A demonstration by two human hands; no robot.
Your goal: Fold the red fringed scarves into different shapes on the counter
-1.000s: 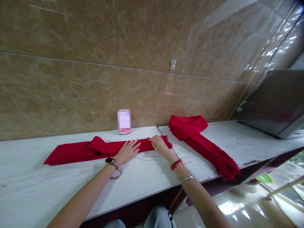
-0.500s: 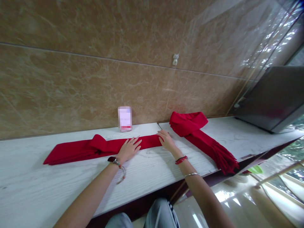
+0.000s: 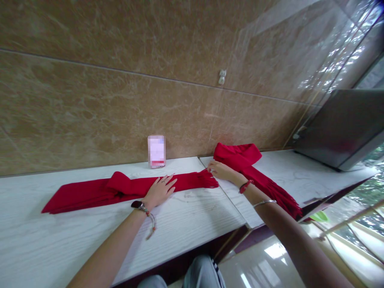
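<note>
A long red scarf (image 3: 99, 189) lies stretched along the white counter (image 3: 186, 224), with a folded bump near its middle. My left hand (image 3: 159, 191) rests flat on it, fingers spread, palm down. My right hand (image 3: 220, 169) is at the scarf's fringed right end, fingers pinched on the tassels. A second red scarf (image 3: 255, 172) lies just right of that hand, bunched at the wall and trailing its fringe over the counter's front edge.
A small pink card (image 3: 156, 151) stands against the brown marble wall (image 3: 120, 92) behind the scarf. A dark grey box (image 3: 342, 128) sits on the counter at far right. A small white hook (image 3: 222, 77) is on the wall. Glossy floor lies below right.
My right hand slid right off the scarf's body to its fringed end and pinched the tassels. My left hand stayed flat on the scarf.
</note>
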